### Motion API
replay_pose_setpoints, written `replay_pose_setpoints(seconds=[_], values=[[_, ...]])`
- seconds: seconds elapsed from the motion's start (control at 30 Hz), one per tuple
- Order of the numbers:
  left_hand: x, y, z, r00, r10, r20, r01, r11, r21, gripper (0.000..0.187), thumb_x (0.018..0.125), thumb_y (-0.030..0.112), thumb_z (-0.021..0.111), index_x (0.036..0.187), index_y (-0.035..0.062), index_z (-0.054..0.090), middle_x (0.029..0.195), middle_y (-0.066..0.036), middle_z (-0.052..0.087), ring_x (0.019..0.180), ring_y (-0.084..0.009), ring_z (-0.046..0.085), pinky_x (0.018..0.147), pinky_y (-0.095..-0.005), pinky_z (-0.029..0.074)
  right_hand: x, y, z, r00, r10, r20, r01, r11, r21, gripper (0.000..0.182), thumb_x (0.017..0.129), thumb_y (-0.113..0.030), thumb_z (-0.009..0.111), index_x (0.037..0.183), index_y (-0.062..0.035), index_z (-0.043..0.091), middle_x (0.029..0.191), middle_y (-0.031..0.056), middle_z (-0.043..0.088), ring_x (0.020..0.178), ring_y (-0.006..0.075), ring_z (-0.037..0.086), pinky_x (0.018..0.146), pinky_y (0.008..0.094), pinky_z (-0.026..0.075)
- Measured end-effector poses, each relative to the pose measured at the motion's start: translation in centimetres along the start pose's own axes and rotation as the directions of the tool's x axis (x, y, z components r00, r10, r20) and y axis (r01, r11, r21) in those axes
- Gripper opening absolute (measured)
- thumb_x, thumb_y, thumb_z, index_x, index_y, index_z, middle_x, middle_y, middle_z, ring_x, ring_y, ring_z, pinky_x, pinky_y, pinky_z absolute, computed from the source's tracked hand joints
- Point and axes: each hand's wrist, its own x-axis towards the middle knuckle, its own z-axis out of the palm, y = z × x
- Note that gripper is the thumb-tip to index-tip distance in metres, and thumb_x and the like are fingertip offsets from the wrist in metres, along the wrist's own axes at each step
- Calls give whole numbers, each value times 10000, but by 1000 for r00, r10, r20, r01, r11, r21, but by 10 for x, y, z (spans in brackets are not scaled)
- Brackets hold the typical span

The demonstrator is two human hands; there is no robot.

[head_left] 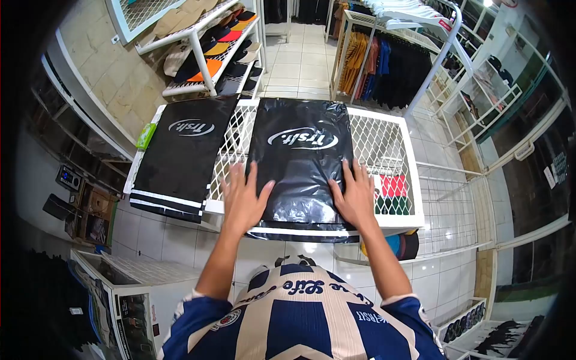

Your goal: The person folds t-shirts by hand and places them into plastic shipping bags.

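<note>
A black plastic bag [298, 157] with a white logo lies flat on the white wire-mesh table [387, 147]. My left hand [242, 200] rests palm down on the bag's near left edge, fingers spread. My right hand [355, 195] lies flat on its near right edge, fingers spread too. Neither hand grips anything. A stack of the same black bags [185, 155] lies on the left part of the table, apart from both hands.
A shelf of caps [219, 45] stands behind the table at the left. A rack of hanging shirts [384, 60] stands at the back right. Folded red cloth [393, 186] shows under the mesh. A green object [145, 135] sits at the table's left edge.
</note>
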Motion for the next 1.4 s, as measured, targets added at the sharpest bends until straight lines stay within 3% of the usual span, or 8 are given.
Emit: replay_pose_setpoints(seconds=[0.13,0.33,0.5,0.6,0.83,0.97,1.23,1.4], values=[[-39,-1,-4,980,-64,-187,65,998,-1,681,988,470,625,1472,2,524,1444,-259,558,1418,-440,424,1185,-589,261,-35,6,-16,968,93,-231,-84,995,45,476,912,-333,728,1271,-22,691,1195,180,670,1091,343,579,942,484,410],[-32,4,-6,916,-182,-356,124,976,-181,444,910,322,753,1230,20,692,1005,-134,739,987,-335,658,875,-443,496,-23,14,-11,958,156,-241,-117,979,167,391,907,-263,725,1230,-44,720,994,138,723,976,329,620,886,447,442],[-26,-1,-12,930,-332,-154,256,891,-374,436,906,236,769,1258,-2,673,872,-102,734,752,-266,683,739,-412,535,-15,13,-8,966,180,-186,-133,961,241,388,932,-188,694,1271,2,689,926,183,741,933,356,659,874,463,498],[-33,-15,-7,956,-291,49,212,559,-802,461,905,82,773,1311,-63,610,856,-46,702,761,-81,617,690,-245,498,-28,5,-23,960,202,-195,-124,927,354,410,937,-137,662,1317,17,654,907,205,717,846,370,667,819,442,521],[-89,-9,-29,851,-164,500,458,-237,-857,422,957,68,708,1336,-30,551,1071,-129,722,909,-175,719,799,-313,600,-97,-5,-45,900,424,103,-387,667,637,620,911,-179,770,1448,18,530,1001,103,680,738,101,613,685,301,527],[-98,-23,-29,863,23,504,501,-154,-851,377,956,82,705,1299,-19,587,1089,-106,721,923,-173,719,823,-307,599,-129,-10,-51,862,417,287,-396,200,896,800,840,-36,831,1510,69,407,1005,92,679,738,60,620,649,192,509],[-122,-13,-20,794,121,595,607,-133,-783,312,975,137,701,1253,20,618,1070,-56,721,901,-124,699,790,-282,565,-156,-7,-29,767,442,465,-586,187,789,413,923,-250,804,1192,23,649,948,45,726,804,94,668,712,242,540],[-126,-5,-14,778,110,619,627,-80,-775,320,1026,274,667,1250,50,629,1058,-38,729,914,-130,710,807,-289,557,-177,-12,-48,797,404,448,-521,88,849,246,895,-90,731,1126,-10,700,914,35,725,766,91,657,683,240,526]])
